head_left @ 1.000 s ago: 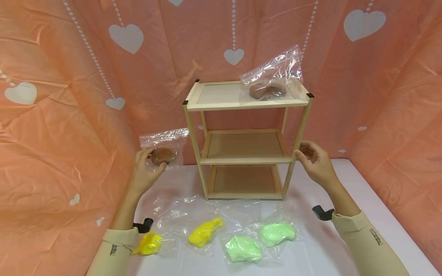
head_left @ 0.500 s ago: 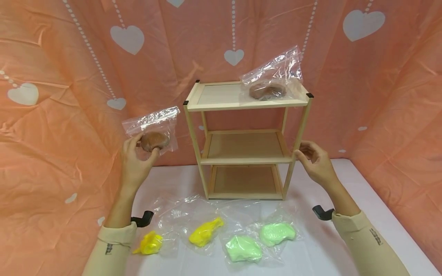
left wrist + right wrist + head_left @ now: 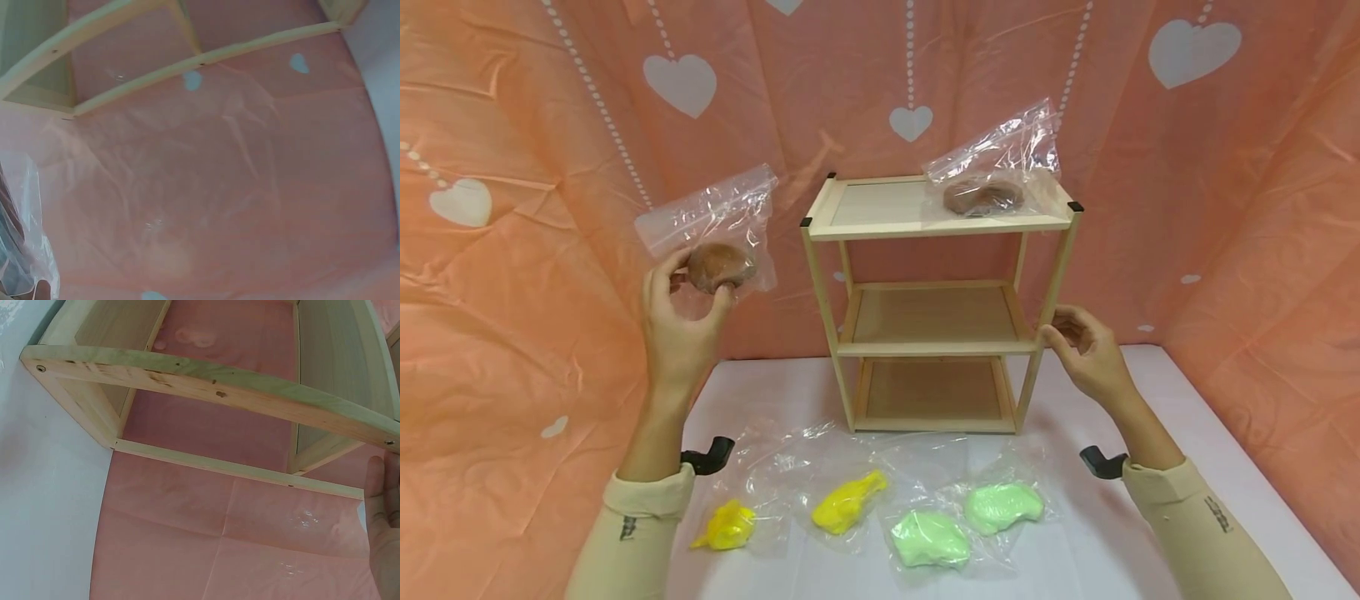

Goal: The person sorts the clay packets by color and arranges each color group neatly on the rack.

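Brown rounded object (image 3: 721, 265), smooth and slightly glossy, is enclosed in 1 clear zip bag (image 3: 707, 204) and held well above the table (image 3: 1090, 521), left of 1 wooden rack (image 3: 936, 349) with 3 shelves. It is gripped between thumb and fingers of the left hand (image 3: 677, 343); the rack's right post (image 3: 1063, 258) is pinched by the right hand (image 3: 1093, 354). Counted are 2 brown objects, 1 lying bagged on the top shelf (image 3: 880, 204), 2 yellow pieces (image 3: 850, 502) and 2 pale green pieces (image 3: 928, 540), bagged on the table.

Creased pink-orange cloth (image 3: 850, 75) walls in three sides here, white hearts (image 3: 681, 86) on dotted strings, white tabletop (image 3: 767, 387) below!
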A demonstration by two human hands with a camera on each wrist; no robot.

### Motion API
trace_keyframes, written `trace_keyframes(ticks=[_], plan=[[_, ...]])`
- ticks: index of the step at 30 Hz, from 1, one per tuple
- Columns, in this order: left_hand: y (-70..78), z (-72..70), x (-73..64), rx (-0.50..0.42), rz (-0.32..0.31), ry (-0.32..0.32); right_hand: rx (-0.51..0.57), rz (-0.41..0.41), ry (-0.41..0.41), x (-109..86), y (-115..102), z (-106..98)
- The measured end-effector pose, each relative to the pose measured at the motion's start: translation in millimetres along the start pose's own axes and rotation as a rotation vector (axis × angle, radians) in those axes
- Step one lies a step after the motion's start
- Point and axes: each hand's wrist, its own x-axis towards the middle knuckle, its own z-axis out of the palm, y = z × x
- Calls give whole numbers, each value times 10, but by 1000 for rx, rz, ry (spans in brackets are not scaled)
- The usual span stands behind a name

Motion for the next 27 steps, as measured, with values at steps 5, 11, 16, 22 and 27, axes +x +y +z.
trace_keyframes(ticks=[5,11,16,22,27], plan=[[231,25,120,-34,27,26,6,-2,-1,-3,1,1],[399,80,274,-42,46,-12,23,13,9,-15,-22,24],[529,172,353,-63,89,-43,11,9,12,-14,-38,13],[635,320,427,-85,133,-72,-1,-6,4,-2,-34,-13],[703,443,474,-73,167,-95,-4,-2,-15,9,-27,-13]])
